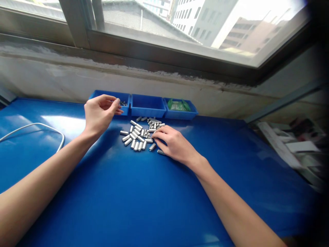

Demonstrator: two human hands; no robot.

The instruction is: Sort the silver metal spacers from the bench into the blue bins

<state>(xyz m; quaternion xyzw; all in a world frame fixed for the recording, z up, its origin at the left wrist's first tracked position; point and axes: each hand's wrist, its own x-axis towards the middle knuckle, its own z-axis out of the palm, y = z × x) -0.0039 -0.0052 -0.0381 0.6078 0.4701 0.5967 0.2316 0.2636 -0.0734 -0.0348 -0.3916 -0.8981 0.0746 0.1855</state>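
Note:
My left hand [99,111] is raised in front of the left blue bin [108,93], with thumb and forefinger pinched together. Whatever is between those fingertips is too small to make out. Small metal parts [123,103] lie inside that bin, partly hidden by the hand. My right hand [176,142] rests at the right side of a loose pile of silver hex standoffs [136,133]. Its thumb and fingers are drawn together at the pile, and their tips hide what they may hold. One standoff [160,152] lies just under the right thumb. Smaller metal pieces [146,133] sit among the standoffs.
Behind the pile stand a middle blue bin [147,112] and a right blue bin [180,115] holding a green-edged clear bag [178,105]. A white cable [38,124] curves over the blue table [123,199] at left. The wall and window rise behind the bins.

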